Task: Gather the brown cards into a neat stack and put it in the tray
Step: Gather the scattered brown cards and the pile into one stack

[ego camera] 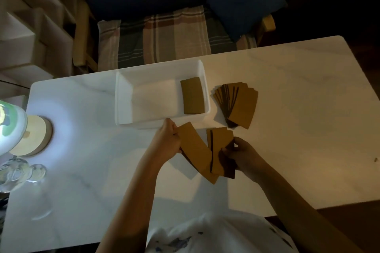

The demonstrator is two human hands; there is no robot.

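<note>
A white tray sits on the white table, and a neat stack of brown cards lies at its right end. Right of the tray, a fanned pile of brown cards rests on the table. In front of the tray both hands grip a loose, splayed bunch of brown cards. My left hand holds the bunch's left edge. My right hand pinches its right side, where some cards show dark faces.
A lit lamp with a round base and glass objects stand at the table's left end. A chair with a plaid cushion and a blue pillow stands beyond the table's far edge.
</note>
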